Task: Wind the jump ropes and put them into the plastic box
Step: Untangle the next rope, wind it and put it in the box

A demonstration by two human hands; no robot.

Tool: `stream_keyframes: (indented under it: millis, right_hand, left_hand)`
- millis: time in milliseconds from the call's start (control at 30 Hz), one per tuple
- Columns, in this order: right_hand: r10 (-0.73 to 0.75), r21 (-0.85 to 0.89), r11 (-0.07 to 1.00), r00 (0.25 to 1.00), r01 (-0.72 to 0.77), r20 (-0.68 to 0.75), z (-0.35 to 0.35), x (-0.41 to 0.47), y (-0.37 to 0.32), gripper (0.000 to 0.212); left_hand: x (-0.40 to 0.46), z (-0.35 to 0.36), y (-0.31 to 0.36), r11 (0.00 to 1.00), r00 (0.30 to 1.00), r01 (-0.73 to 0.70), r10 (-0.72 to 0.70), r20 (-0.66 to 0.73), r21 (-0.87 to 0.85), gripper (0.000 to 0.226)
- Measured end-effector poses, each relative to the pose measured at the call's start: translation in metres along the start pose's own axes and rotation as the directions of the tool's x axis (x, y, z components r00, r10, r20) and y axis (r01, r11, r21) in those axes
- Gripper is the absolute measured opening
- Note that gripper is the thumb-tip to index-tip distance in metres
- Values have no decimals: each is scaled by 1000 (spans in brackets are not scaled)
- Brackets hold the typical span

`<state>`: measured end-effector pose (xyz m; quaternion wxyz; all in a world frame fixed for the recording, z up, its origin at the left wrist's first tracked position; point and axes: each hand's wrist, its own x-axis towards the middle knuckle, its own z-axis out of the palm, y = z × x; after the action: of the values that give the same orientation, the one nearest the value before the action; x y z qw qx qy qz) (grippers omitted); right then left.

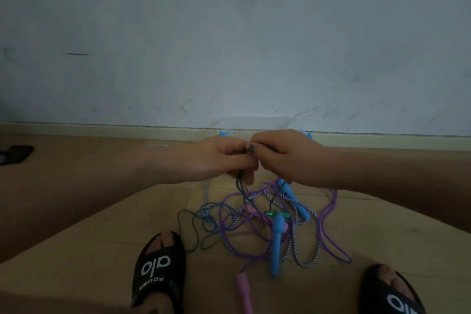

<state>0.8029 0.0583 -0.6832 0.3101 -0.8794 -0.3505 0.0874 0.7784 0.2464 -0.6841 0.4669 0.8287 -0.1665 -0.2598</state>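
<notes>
Several jump ropes lie tangled on the floor between my feet: a purple rope (328, 227) with a pink handle (243, 288), a blue-and-white striped rope (304, 245) with blue handles (276, 242), and a thin dark green rope (193, 232) with a green handle (276, 214). My left hand (219, 158) and my right hand (283, 155) meet above the pile, both pinching the dark green rope, which hangs down from my left hand. The clear plastic box (257, 123) with blue clips stands against the wall, mostly hidden behind my hands.
My feet in black slippers (159, 270) (390, 290) flank the pile on the wooden floor. A pale wall with a skirting board (102, 130) runs behind. A dark object (15, 154) lies at the far left.
</notes>
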Motion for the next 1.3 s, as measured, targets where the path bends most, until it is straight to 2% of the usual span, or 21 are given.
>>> stream_keyframes:
  millis: [67, 100, 267, 367, 400, 467, 500, 533, 567, 600, 633, 700, 767, 867, 1000, 1100, 1200, 1300]
  right_hand:
    - [36, 52, 998, 999, -35, -32, -4, 0, 0, 31]
    - [45, 61, 997, 998, -42, -39, -5, 0, 0, 30]
    - [29, -90, 995, 999, -30, -14, -1, -2, 11, 29]
    - [56, -171, 984, 998, -54, 6, -3, -6, 30, 29]
    - [79, -185, 980, 997, -77, 4, -6, -8, 36, 28]
    - [133, -201, 971, 991, -133, -11, -11, -12, 45, 28]
    - [157, -192, 969, 987, -158, -21, -13, -13, 47, 28]
    - [184, -161, 969, 982, -186, -31, -14, -14, 47, 29]
    - [212, -112, 970, 976, -215, -39, -14, -14, 45, 29]
    - [235, -56, 970, 971, -237, -41, -13, -13, 40, 30]
    - [248, -6, 969, 968, -248, -35, -12, -11, 36, 30]
    - [251, 63, 966, 968, -251, -1, -6, -6, 25, 29]
    - [239, 128, 962, 971, -240, 21, -1, -2, 14, 29]
    - [236, 238, 941, 971, -239, 40, 3, 1, 4, 30]
    - [269, 358, 886, 956, -295, 121, 0, 0, 5, 30]
    - [310, 369, 858, 933, -357, 182, -1, -6, 19, 33]
    - [346, 377, 836, 917, -398, 200, 0, -10, 30, 35]
    - [343, 411, 815, 912, -408, 225, 2, -9, 28, 34]
  left_hand:
    - [3, -3, 2, 993, 999, 16, -21, -40, -114, 19]
    - [4, -4, 2, 994, 999, 16, -21, -48, -108, 21]
    - [5, -18, -9, 978, 1000, 23, -20, -18, 207, 20]
    - [-7, -34, -30, 907, 999, 45, -43, -12, 419, 22]
    - [-12, -41, -39, 827, 997, 70, -73, -17, 558, 23]
    - [-24, -55, -64, 494, 966, 191, -247, -73, 848, 18]
    - [-30, -59, -76, 353, 922, 260, -366, -123, 899, 18]
    - [-33, -61, -89, 293, 881, 307, -446, -155, 905, 17]
    - [-34, -58, -95, 324, 862, 338, -483, -153, 884, 16]
    - [-34, -53, -99, 423, 878, 354, -457, -141, 834, 24]
    - [-32, -45, -95, 557, 908, 349, -398, -127, 754, 43]
    - [-20, -25, -72, 807, 965, 256, -245, -93, 532, 67]
    - [-6, -7, -42, 951, 993, 115, -115, -18, 286, 62]
    - [8, 1, -12, 994, 999, 12, -7, -41, 109, 31]
    - [10, 1, -6, 997, 999, 45, -47, -20, -55, 16]
    - [5, -13, -18, 997, 996, 72, -71, -51, 26, 19]
    - [-3, -31, -32, 987, 974, 122, -99, -204, 105, 19]
    - [-4, -35, -36, 975, 953, 157, -108, -282, 157, 21]
